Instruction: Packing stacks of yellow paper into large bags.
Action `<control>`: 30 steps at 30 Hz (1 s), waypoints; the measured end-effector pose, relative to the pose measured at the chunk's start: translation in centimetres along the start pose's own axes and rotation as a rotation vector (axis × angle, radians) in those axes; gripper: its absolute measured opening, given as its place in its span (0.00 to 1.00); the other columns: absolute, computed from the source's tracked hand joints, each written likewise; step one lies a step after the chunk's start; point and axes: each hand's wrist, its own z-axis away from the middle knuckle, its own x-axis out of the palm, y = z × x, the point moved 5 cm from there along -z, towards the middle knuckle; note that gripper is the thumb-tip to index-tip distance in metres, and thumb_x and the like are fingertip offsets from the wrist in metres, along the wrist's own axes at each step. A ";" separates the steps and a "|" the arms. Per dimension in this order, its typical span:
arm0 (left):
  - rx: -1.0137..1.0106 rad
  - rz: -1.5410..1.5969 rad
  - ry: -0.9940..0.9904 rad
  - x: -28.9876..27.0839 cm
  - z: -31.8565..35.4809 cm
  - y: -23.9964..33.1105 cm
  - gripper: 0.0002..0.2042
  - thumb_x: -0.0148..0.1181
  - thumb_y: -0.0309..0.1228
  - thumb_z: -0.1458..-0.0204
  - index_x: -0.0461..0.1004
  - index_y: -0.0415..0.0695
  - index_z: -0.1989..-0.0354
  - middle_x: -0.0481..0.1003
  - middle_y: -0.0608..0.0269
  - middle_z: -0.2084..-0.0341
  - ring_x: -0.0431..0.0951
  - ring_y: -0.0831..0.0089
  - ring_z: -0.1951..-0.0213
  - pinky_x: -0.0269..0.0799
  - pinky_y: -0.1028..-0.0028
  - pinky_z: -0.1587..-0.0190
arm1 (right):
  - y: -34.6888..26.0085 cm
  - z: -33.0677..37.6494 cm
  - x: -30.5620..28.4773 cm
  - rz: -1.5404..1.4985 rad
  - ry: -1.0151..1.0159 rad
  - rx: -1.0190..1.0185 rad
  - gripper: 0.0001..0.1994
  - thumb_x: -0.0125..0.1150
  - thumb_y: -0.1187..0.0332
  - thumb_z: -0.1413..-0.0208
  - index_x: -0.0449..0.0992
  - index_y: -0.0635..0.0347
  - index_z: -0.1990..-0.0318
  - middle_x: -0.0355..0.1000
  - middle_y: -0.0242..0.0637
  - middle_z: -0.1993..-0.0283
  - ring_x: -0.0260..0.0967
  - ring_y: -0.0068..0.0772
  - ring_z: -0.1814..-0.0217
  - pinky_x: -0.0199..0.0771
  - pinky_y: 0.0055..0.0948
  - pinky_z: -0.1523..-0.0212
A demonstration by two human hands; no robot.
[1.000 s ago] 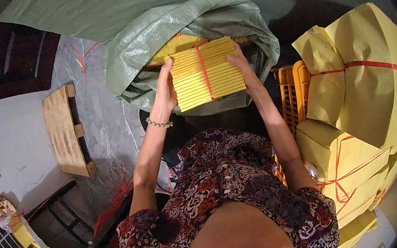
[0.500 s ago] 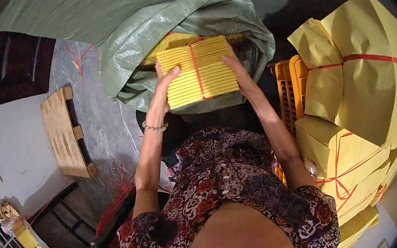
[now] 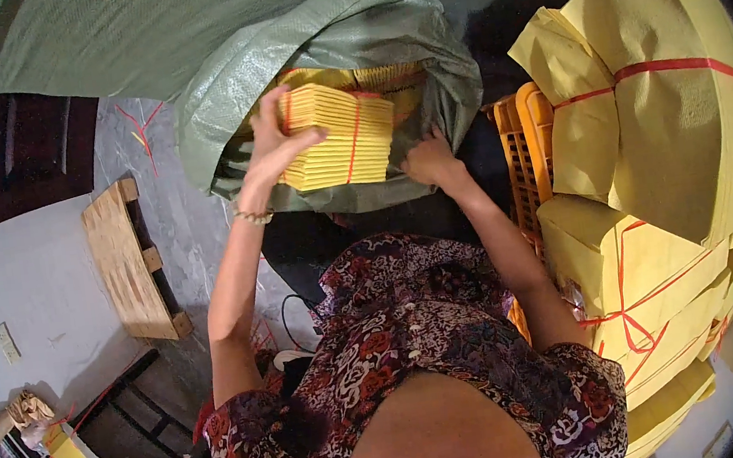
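Note:
My left hand [image 3: 274, 144] grips a bundle of folded yellow paper [image 3: 341, 136] from its left side, thumb on the near face and fingers over the top. A red tie runs round the bundle, which is tilted in the mouth of a green woven sack [image 3: 230, 85]. More yellow paper bundles [image 3: 389, 75] lie inside the sack, behind the held one. To the right of the bundle, my right hand [image 3: 431, 161] is closed at the near right rim of the sack, apart from the paper. Its fingertips are partly hidden.
Tall stacks of yellow paper [image 3: 680, 99] tied with red strips stand at right, beside an orange plastic crate [image 3: 536, 130]. A wooden pallet [image 3: 129, 267] leans at left near a black metal frame [image 3: 137, 408]. Dark furniture [image 3: 10, 154] stands at upper left.
My right hand has let go of the bundle and moved down to the sack's rim. The bundle has shifted slightly left and turned, held by my left hand alone.

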 end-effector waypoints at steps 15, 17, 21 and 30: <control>0.216 -0.658 -0.255 7.5 -1.7 10.1 0.45 0.72 0.45 0.79 0.60 0.56 0.43 0.56 0.43 0.50 0.56 0.47 0.47 0.55 0.57 0.49 | -4.1 5.9 -0.5 -0.068 0.460 -0.192 0.12 0.56 0.60 0.50 0.76 0.58 0.76 0.73 0.40 0.74 0.72 0.41 0.66 0.57 0.44 0.44; 0.329 -0.604 -0.208 7.3 -0.8 9.7 0.45 0.72 0.45 0.81 0.61 0.56 0.44 0.56 0.41 0.49 0.56 0.46 0.48 0.55 0.56 0.49 | -4.4 6.4 -0.2 -0.083 0.491 -0.204 0.10 0.58 0.61 0.51 0.76 0.57 0.75 0.73 0.38 0.74 0.72 0.39 0.66 0.60 0.38 0.48; 0.433 -0.567 -0.190 7.4 0.9 9.1 0.46 0.72 0.42 0.83 0.61 0.56 0.44 0.55 0.40 0.48 0.55 0.46 0.48 0.54 0.56 0.48 | -5.6 6.0 2.1 0.016 0.590 -0.224 0.08 0.59 0.62 0.55 0.76 0.56 0.75 0.72 0.36 0.74 0.71 0.36 0.64 0.61 0.36 0.50; 0.578 -0.641 -0.213 10.2 0.5 12.8 0.43 0.69 0.40 0.82 0.63 0.59 0.46 0.56 0.41 0.47 0.56 0.46 0.48 0.55 0.53 0.50 | -7.1 6.3 2.4 0.055 0.642 -0.300 0.07 0.51 0.69 0.57 0.75 0.55 0.70 0.70 0.36 0.71 0.70 0.35 0.62 0.69 0.36 0.62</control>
